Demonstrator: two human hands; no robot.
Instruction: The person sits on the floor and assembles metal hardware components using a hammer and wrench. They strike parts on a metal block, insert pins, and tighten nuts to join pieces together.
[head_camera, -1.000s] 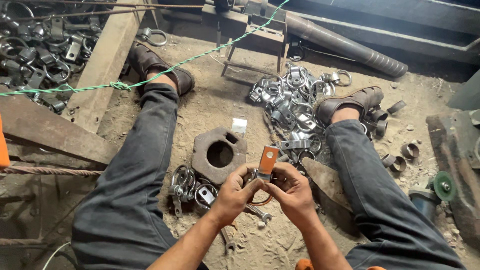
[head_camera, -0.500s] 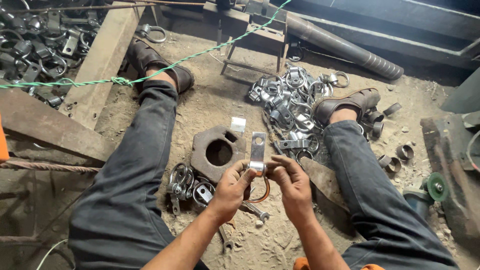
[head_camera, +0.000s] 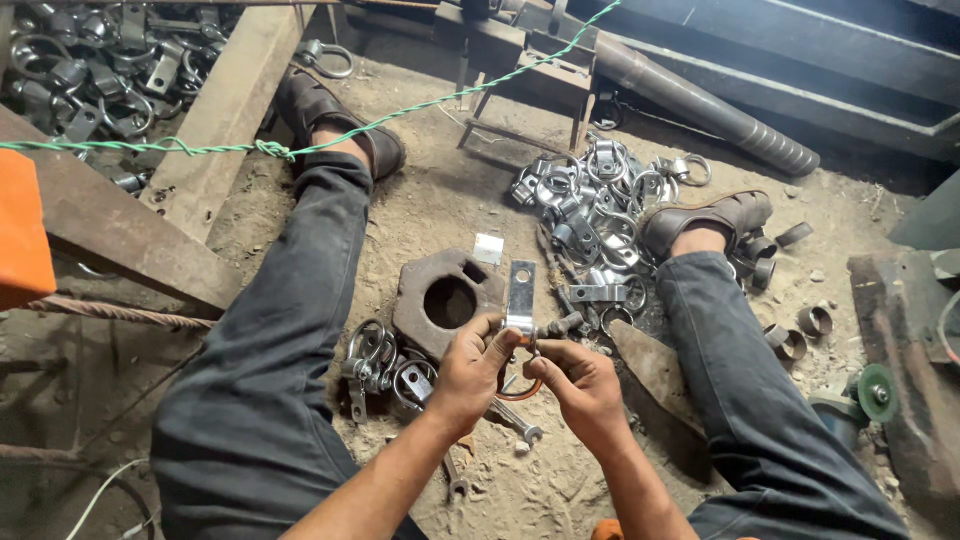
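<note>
Your left hand (head_camera: 470, 362) and right hand (head_camera: 585, 385) both grasp one metal clamp (head_camera: 520, 298), its strap upright, above the sandy floor (head_camera: 440, 200) beside a rusty block (head_camera: 445, 300).

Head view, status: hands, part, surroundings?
Left hand and right hand both pinch the metal clamp, strap end upright. Heavy holed block just beyond. Loose clamps piled between the legs.

clamp strap (head_camera: 520, 296) turned upright, orange face seemingly turned away
</note>
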